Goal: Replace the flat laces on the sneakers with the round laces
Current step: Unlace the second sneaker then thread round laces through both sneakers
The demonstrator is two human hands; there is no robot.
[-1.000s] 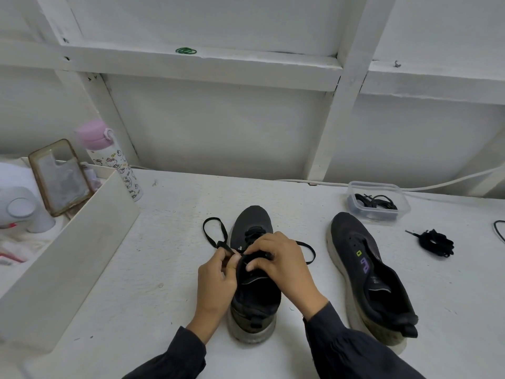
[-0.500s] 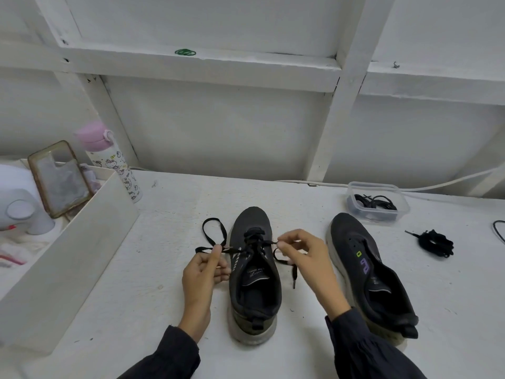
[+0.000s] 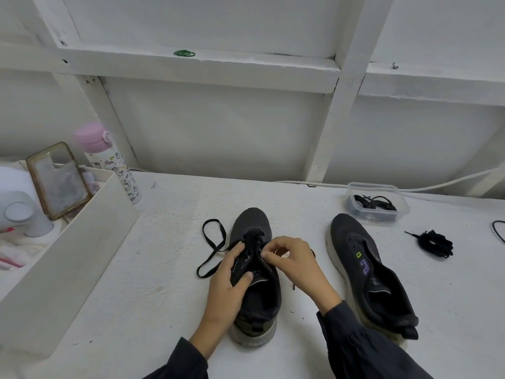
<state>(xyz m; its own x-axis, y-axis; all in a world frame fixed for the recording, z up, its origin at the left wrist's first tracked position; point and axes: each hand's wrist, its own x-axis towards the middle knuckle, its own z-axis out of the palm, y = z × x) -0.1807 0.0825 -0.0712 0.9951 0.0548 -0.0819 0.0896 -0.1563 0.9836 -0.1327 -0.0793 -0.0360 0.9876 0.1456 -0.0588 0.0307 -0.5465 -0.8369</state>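
A black sneaker [image 3: 255,302] stands toe away from me in the middle of the white table. My left hand [image 3: 228,280] grips its left eyelet flap, thumb over the tongue. My right hand [image 3: 291,259] pinches the lace at the right eyelets. A flat black lace [image 3: 211,246] trails in loops to the left of the shoe. A second black sneaker [image 3: 369,272], without a lace, lies to the right. A bundled black lace [image 3: 434,243] rests further right, and more black laces sit in a clear plastic tub [image 3: 378,203].
A white box wall [image 3: 68,258] runs along the left, with a phone case [image 3: 58,180], a white device [image 3: 19,212] and a pink-capped bottle [image 3: 109,160] beside it. A white cable [image 3: 437,184] runs along the back wall. A black cord [image 3: 498,233] shows at the right edge.
Both hands had pulled apart with the lace ends stretched sideways; now they have come back together over the shoe's eyelets, and the left hand grips the flap.
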